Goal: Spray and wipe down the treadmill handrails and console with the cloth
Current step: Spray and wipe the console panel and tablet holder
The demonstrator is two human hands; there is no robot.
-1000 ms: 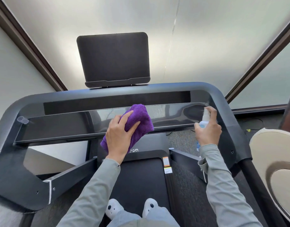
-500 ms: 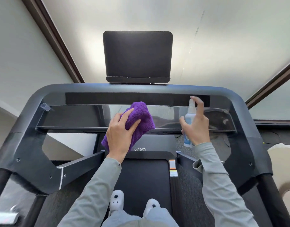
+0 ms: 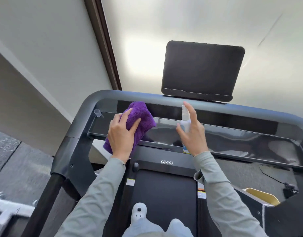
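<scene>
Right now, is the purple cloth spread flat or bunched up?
Bunched up. The purple cloth sits as a thick wad under the left hand on the treadmill console, with folds bulging past the fingers.

The left hand and purple cloth are covering the left end of the glossy console shelf, with the right hand and spray bottle standing just beside. Rightward the shelf is lying bare. The tablet holder is rising behind the top rail.
</scene>
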